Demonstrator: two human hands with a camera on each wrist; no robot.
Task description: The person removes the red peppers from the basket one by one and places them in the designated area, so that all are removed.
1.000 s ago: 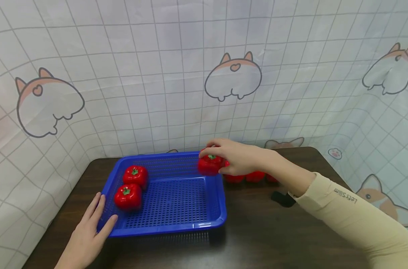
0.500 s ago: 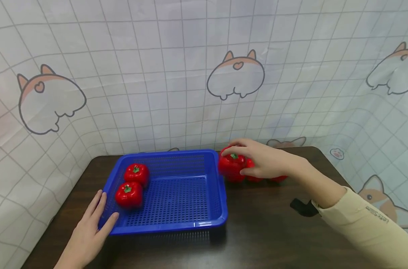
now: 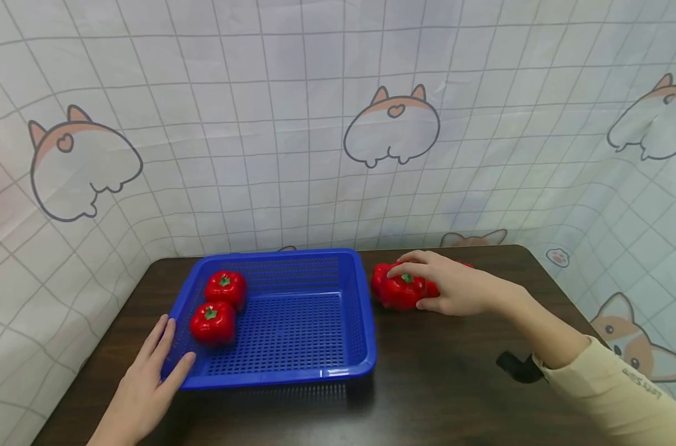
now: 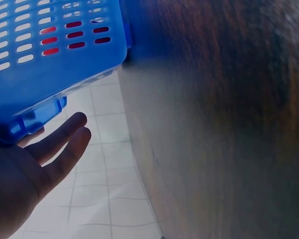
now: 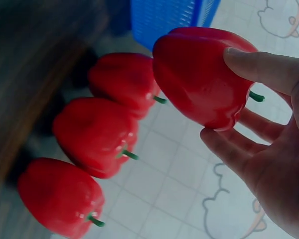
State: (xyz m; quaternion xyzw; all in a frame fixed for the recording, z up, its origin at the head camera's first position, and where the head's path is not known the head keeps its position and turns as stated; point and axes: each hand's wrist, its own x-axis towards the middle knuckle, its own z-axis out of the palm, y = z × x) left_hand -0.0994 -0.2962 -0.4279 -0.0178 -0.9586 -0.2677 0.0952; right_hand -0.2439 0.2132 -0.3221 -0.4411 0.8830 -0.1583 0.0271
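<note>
My right hand (image 3: 455, 286) holds a red bell pepper (image 3: 399, 293) with a green stem, just right of the blue basket (image 3: 271, 380). In the right wrist view, thumb and fingers pinch this bell pepper (image 5: 204, 74) from opposite sides, above a row of three more peppers (image 5: 95, 135). My left hand (image 3: 139, 390) lies against the basket's left front corner, fingers straight, thumb over the rim. The left wrist view shows the left hand (image 4: 25, 174) beside the basket's slotted wall (image 4: 50, 64). Two red peppers (image 3: 214, 322) sit inside the basket on its left side.
The dark wooden table (image 3: 443, 384) carries everything. Its back edge meets a white gridded curtain (image 3: 259, 155) with cartoon dogs. A small black object (image 3: 518, 367) shows beside the right sleeve (image 3: 605, 390).
My right hand has carried the pepper from over the basket's right end, rightward and slightly nearer me, to the row of peppers. The left hand and basket have stayed put.
</note>
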